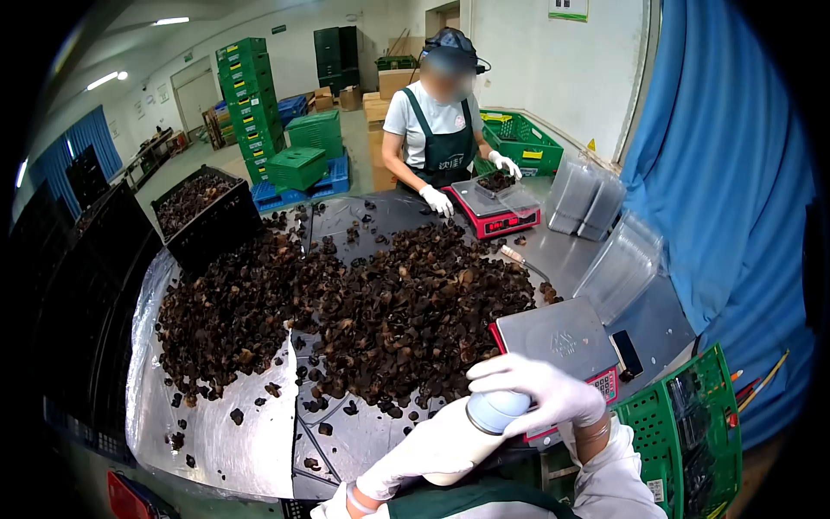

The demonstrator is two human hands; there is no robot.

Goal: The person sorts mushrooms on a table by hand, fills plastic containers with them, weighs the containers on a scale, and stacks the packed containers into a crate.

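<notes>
A pale bottle with a light blue lid is tilted low in front of me. My left hand, in a white glove, is wrapped round its body. My right hand, also gloved in white, curves its fingers round the blue lid. Just beyond my right hand is a red scale with a bare metal plate; its keypad partly shows. A large heap of dark wood ear mushrooms covers the metal table past my hands.
Opposite, a co-worker in white gloves works at another red scale. Clear plastic boxes, a phone and a curved knife lie to the right. A green crate stands near right; a filled black crate stands left.
</notes>
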